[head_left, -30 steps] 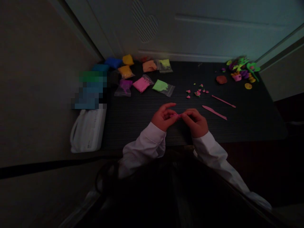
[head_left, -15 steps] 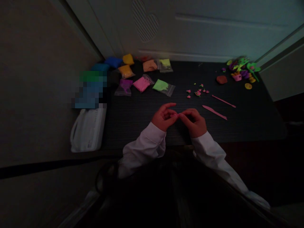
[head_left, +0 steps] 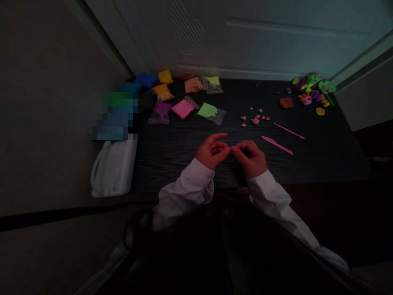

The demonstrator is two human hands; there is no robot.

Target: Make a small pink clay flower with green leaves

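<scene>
- Left hand (head_left: 210, 153): pinching a small pink piece (head_left: 226, 148) between thumb and fingers; index finger extended above it.
- Right hand (head_left: 253, 159): thumb and forefinger pinched on the same piece at its right end, fingertips meeting those of the left hand.
- Location of the piece: between the 2 hands, above the near part of the dark tabletop (head_left: 184, 172). Mostly covered by fingers; exact form cannot be determined.
- Right of the hands: 2 pink tools, a knife-shaped tool (head_left: 277, 145) nearer and a thin rod (head_left: 289, 131) beyond it, apart from each other.
- Beyond the right hand: a loose group of small pink-and-green pieces (head_left: 255, 121).
- Beyond the left hand: a light green bag (head_left: 208, 111), with a pink bag (head_left: 183, 109) and a purple bag (head_left: 162, 110) to its left.
- Far right: a reddish-brown lump (head_left: 286, 103), near a cluster of multicoloured shapes (head_left: 313, 88).
- Left end: a white case (head_left: 118, 168).
</scene>
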